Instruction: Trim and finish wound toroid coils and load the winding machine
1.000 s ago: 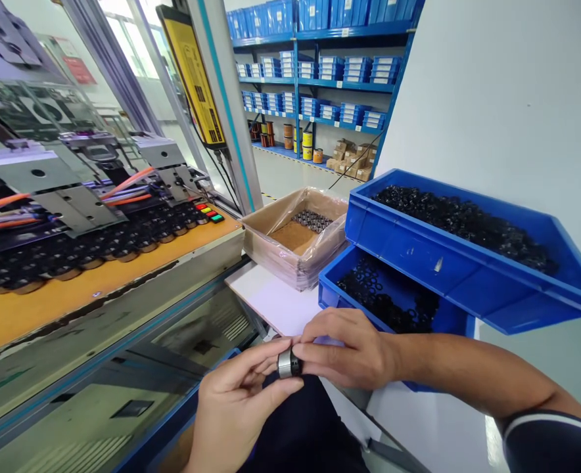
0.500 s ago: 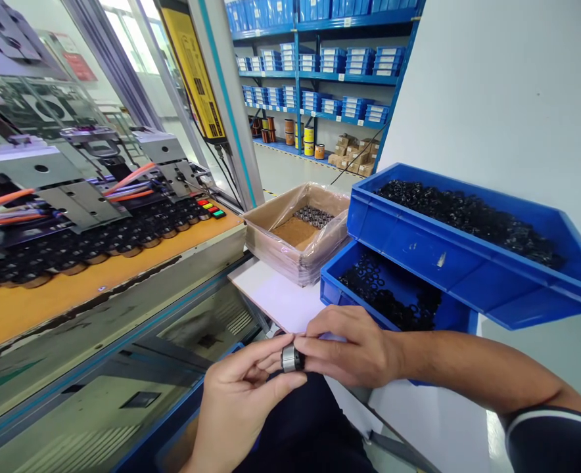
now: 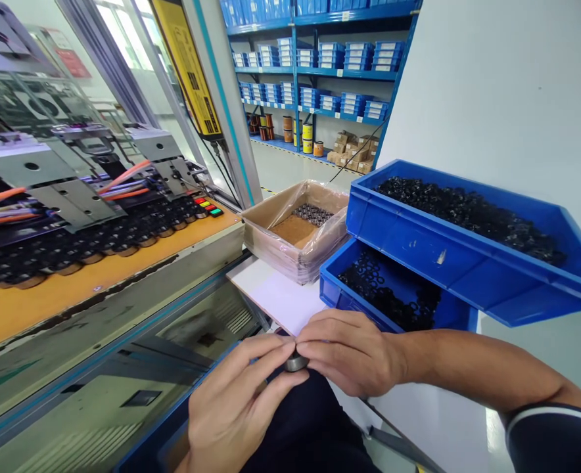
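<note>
A small stator core (image 3: 296, 363), a silvery ring with black at its upper part, is held between my two hands in front of my lap. My left hand (image 3: 238, 401) pinches it from the left, thumb below and fingers above. From the right, the fingertips of my right hand (image 3: 352, 351) close on its side and top. My fingers cover much of the piece, so its far side is hidden. Close beyond my right hand stands a lower blue bin (image 3: 330, 287) with black plastic rings (image 3: 372, 269) in it.
An upper blue bin (image 3: 399, 226) full of small black parts (image 3: 468, 213) rests above the lower one. A plastic-lined carton (image 3: 271, 244) holds metal cores (image 3: 313, 214). At left, a machine's orange bench (image 3: 206, 230) carries rows of black-topped parts (image 3: 93, 246). Blue shelving (image 3: 295, 72) stands behind.
The stator core has been turned in my fingers, from its ribbed side facing me to a flatter view with the black part upward. My left fingers have shifted over its top.
</note>
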The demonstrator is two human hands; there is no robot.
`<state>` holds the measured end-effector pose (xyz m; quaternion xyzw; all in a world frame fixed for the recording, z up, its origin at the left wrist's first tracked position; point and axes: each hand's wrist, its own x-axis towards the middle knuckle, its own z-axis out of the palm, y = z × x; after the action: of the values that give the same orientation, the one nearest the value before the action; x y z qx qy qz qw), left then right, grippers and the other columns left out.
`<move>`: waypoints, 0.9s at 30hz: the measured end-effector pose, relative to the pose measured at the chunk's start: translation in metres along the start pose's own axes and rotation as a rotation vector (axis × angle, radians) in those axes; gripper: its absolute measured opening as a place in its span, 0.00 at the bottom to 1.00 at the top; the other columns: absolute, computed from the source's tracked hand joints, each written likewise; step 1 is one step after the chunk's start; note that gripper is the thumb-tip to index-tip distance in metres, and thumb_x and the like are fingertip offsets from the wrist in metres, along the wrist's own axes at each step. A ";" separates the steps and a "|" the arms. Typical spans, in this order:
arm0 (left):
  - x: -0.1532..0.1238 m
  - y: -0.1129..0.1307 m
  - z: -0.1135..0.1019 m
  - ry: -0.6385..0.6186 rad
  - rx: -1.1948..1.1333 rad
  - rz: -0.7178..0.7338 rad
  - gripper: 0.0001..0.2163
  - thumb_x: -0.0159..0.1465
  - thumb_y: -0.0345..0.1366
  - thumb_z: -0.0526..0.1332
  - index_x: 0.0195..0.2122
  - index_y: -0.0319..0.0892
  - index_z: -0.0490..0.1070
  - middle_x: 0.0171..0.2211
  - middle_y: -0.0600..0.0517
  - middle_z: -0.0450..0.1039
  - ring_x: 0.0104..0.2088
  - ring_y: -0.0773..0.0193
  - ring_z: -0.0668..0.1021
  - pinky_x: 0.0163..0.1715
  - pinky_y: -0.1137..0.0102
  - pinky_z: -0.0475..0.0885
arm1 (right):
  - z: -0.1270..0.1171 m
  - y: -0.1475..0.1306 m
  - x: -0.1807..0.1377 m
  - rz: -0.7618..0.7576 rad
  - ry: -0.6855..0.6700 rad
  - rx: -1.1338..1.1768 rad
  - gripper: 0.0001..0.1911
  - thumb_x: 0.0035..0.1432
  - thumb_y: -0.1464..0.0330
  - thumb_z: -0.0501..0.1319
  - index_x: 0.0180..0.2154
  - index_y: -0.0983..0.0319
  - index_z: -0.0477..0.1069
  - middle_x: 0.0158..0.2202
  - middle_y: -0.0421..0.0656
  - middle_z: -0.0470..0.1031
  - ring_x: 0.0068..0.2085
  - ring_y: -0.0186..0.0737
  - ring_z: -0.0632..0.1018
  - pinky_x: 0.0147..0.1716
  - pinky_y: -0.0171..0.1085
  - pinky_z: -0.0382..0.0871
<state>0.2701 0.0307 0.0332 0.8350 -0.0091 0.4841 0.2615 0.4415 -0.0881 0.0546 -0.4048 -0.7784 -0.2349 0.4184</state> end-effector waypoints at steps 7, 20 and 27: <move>-0.004 0.003 0.016 0.078 -0.362 -0.365 0.08 0.60 0.33 0.70 0.41 0.47 0.81 0.38 0.51 0.83 0.36 0.65 0.83 0.37 0.76 0.78 | -0.003 -0.003 0.003 0.047 -0.035 -0.015 0.08 0.63 0.77 0.57 0.42 0.74 0.71 0.37 0.53 0.77 0.42 0.42 0.78 0.43 0.40 0.80; -0.005 -0.009 0.029 -0.055 -1.042 -0.756 0.16 0.66 0.44 0.64 0.54 0.53 0.77 0.43 0.48 0.82 0.40 0.66 0.82 0.42 0.75 0.77 | -0.005 0.003 0.003 0.152 -0.045 -0.016 0.05 0.66 0.73 0.59 0.43 0.69 0.69 0.39 0.51 0.77 0.40 0.40 0.77 0.41 0.41 0.78; 0.005 -0.022 0.011 -0.064 -0.263 -0.030 0.11 0.62 0.27 0.67 0.46 0.43 0.78 0.39 0.52 0.78 0.41 0.67 0.79 0.43 0.74 0.76 | -0.002 0.002 0.000 0.113 -0.023 -0.013 0.05 0.67 0.74 0.58 0.43 0.70 0.69 0.35 0.50 0.77 0.38 0.39 0.77 0.39 0.39 0.77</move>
<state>0.2872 0.0458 0.0236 0.8086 -0.0684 0.4480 0.3752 0.4437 -0.0887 0.0553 -0.4535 -0.7574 -0.2113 0.4196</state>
